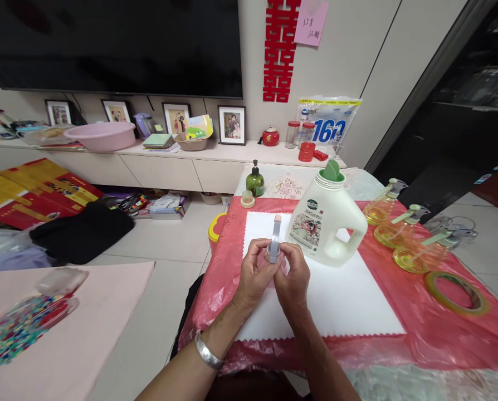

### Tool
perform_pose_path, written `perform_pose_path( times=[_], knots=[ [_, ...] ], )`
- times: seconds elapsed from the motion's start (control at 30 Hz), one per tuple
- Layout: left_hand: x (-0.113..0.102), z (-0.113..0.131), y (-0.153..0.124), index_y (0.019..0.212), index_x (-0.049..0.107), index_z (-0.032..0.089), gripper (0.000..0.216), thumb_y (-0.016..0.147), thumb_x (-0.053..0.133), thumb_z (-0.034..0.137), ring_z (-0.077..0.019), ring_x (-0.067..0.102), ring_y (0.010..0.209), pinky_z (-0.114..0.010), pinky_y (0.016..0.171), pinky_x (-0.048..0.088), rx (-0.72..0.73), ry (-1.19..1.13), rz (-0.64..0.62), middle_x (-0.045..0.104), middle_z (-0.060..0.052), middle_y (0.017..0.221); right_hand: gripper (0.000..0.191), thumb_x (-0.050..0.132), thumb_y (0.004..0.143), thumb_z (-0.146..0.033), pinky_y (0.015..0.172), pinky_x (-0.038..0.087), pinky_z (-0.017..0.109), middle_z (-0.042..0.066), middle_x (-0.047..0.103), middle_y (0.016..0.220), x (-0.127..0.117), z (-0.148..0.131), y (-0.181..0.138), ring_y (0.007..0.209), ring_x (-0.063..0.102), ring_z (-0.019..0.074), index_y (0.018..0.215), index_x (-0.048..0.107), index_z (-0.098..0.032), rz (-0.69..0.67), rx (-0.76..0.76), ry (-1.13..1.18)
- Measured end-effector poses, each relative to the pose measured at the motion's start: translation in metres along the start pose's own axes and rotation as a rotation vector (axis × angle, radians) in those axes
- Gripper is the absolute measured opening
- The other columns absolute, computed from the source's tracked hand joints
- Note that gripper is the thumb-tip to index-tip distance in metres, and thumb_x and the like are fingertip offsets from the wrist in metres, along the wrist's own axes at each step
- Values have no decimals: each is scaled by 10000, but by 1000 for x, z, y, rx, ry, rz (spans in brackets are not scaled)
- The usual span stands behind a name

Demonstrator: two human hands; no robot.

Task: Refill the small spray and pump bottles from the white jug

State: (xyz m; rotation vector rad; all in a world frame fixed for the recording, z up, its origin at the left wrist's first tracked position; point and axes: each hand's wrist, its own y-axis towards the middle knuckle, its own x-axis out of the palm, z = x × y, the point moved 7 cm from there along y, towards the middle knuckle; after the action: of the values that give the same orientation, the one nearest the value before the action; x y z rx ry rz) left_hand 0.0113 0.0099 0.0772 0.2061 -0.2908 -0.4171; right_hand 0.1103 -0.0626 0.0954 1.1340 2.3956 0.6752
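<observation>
Both hands meet over a white sheet (324, 312) on the table. My left hand (255, 273) and my right hand (293, 275) close their fingers round a small pump bottle with a grey pump head (275, 239). Its spout has a pinkish tip and points away from me. The fingers hide most of the bottle's body, so its contents cannot be made out. Just beyond my right hand stands a large white detergent jug (336, 245), its cap off and a green spout showing in the mouth. A pale cap (247, 199) lies by a green pump bottle (255, 181) at the back.
Several clear pump bottles with yellow liquid (410, 256) stand on the right, beside a roll of tape (455, 292). Red plastic film (441, 345) covers the table. At left, a pink table (102, 323) bears colourful beads (19, 328). A low cabinet (161, 167) runs behind.
</observation>
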Motion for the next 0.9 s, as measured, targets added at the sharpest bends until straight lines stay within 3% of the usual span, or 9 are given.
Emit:
perform_pose_path(
  times=[0.17,0.33,0.43,0.53,0.63,0.9],
  knots=[
    [-2,-4,4,981,677,201,264,782,769,349,-226,607,991,-359,918,472,1,73,57,643,-51,1003,173,606,837,-251,840,493,291,46,605,966,3,9,-2,912,591,144,986,598,-163,-9,56,38],
    [-4,-1,2,1005,696,221,249,820,747,381,-231,603,1028,-369,952,461,83,132,29,631,-46,1022,315,645,847,-347,918,508,318,71,607,1070,4,14,3,1016,596,174,1102,612,-165,-234,123,156],
    [-5,0,2,1021,700,237,226,845,732,375,-229,603,1035,-373,964,456,110,146,20,635,-41,1030,371,569,916,-406,987,489,328,82,592,1145,2,12,7,1110,575,191,1198,642,-176,-371,154,210],
    [-5,0,2,1028,710,247,222,848,735,373,-227,608,1029,-371,965,461,107,127,24,645,-43,1036,420,456,991,-470,958,495,304,77,576,1108,3,12,10,1108,570,184,1212,666,-182,-446,187,228],
    [-5,2,3,1014,727,251,241,827,757,400,-232,614,1026,-371,965,471,96,103,39,651,-45,1019,467,423,1005,-532,907,507,279,74,551,1059,6,14,12,1051,569,170,1176,679,-181,-464,198,230],
    [-2,8,2,1031,744,248,252,865,713,435,-235,620,1044,-370,984,475,114,99,36,663,-54,1037,400,552,953,-529,931,494,301,72,569,1037,6,20,12,1037,573,175,1106,699,-190,-395,188,223]
  ],
)
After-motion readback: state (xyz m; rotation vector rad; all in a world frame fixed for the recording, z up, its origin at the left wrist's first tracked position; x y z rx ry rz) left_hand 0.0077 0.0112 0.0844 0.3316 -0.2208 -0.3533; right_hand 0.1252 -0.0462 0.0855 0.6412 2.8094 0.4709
